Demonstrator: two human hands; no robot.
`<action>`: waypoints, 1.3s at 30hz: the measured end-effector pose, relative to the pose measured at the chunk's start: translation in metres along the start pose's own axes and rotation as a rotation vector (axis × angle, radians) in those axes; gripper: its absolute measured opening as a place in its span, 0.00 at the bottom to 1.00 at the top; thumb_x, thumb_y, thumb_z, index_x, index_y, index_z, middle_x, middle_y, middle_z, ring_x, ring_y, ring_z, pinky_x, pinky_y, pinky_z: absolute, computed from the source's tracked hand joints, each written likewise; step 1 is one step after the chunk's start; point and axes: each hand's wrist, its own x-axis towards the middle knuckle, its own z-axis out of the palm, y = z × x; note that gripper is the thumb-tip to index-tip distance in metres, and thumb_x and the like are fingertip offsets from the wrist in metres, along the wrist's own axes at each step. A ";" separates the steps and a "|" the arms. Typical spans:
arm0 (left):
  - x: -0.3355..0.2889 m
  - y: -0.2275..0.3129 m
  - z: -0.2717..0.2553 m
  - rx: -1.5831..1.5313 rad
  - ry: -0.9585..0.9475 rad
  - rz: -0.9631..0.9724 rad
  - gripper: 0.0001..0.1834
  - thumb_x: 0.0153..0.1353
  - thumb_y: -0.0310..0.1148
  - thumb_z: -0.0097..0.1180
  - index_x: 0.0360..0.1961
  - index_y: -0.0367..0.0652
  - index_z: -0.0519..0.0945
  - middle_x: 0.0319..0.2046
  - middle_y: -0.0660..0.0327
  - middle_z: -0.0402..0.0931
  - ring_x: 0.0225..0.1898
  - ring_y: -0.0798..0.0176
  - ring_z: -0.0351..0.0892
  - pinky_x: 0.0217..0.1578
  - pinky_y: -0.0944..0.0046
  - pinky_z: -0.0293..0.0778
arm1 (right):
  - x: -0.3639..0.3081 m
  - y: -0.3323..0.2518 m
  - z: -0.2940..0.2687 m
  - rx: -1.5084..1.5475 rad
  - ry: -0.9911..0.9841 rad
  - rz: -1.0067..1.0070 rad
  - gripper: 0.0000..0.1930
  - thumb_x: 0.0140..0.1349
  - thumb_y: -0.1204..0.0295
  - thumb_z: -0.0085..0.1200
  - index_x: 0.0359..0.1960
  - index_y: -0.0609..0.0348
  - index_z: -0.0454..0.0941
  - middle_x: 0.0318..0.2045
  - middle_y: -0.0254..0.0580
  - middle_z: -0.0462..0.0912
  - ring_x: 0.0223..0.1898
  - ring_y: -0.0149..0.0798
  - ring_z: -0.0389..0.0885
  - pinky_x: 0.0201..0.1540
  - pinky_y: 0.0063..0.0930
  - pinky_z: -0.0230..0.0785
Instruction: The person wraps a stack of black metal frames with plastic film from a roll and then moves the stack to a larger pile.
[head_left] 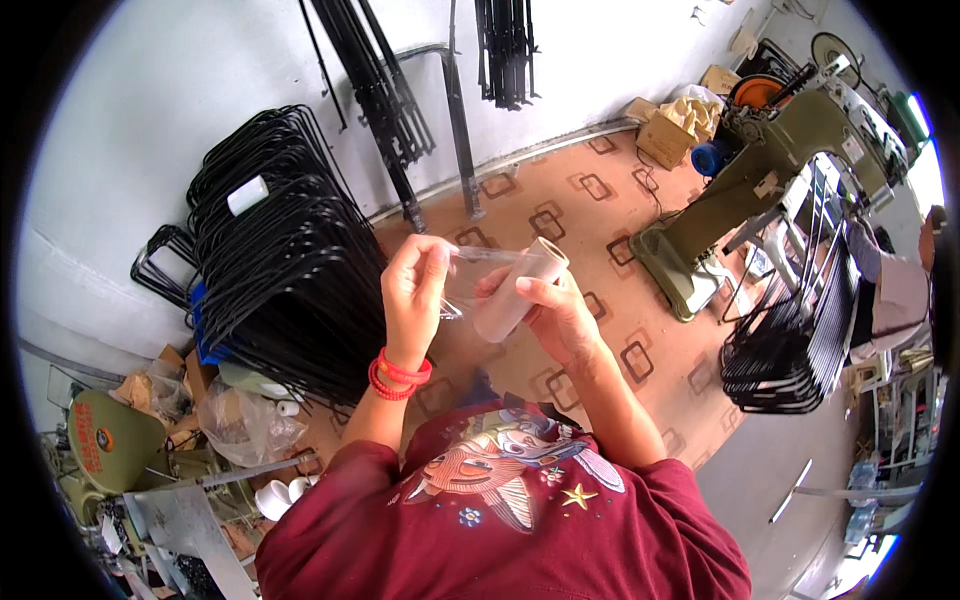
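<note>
A roll of clear plastic film [519,293] with a brown cardboard core is gripped in my right hand [562,318], tilted in front of my chest. My right thumb lies across the near side of the roll. From it a short transparent strip stretches leftward to my left hand [416,290], whose thumb and fingers pinch the loose end. A red beaded bracelet circles my left wrist. Left of my hands stands a tall stack of bent black metal frames [285,250], with another white roll [248,195] lying on it.
Long black metal rods [370,80] lean against the white wall. A large green machine [740,185] stands at the right beside more hanging black frames [785,360]. Cardboard boxes [664,140] sit by the far wall. Plastic bags [245,425] lie at lower left.
</note>
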 end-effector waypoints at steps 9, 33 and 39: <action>0.177 -0.082 0.037 0.186 0.085 0.163 0.12 0.64 0.34 0.43 0.27 0.38 0.70 0.17 0.70 0.64 0.16 0.80 0.59 0.19 0.79 0.58 | 0.149 -0.057 -0.088 0.183 0.108 -0.104 0.29 0.43 0.66 0.58 0.48 0.66 0.64 0.32 0.41 0.73 0.35 0.38 0.76 0.44 0.33 0.70; 0.573 -0.319 0.091 -0.583 0.092 -0.128 0.29 0.64 0.46 0.34 0.58 0.33 0.57 0.56 0.54 0.61 0.55 0.61 0.63 0.57 0.64 0.59 | 0.531 -0.203 -0.254 -0.506 -0.220 -0.404 0.14 0.38 0.79 0.59 0.25 0.61 0.66 0.38 0.46 0.74 0.58 0.38 0.63 0.50 0.23 0.56; 0.567 -0.325 0.077 -0.251 0.220 -0.154 0.26 0.64 0.41 0.37 0.54 0.30 0.62 0.55 0.48 0.62 0.57 0.56 0.62 0.56 0.58 0.62 | 0.536 -0.205 -0.268 -0.547 -0.296 -0.555 0.19 0.36 0.75 0.64 0.30 0.59 0.65 0.44 0.52 0.67 0.57 0.49 0.61 0.54 0.35 0.54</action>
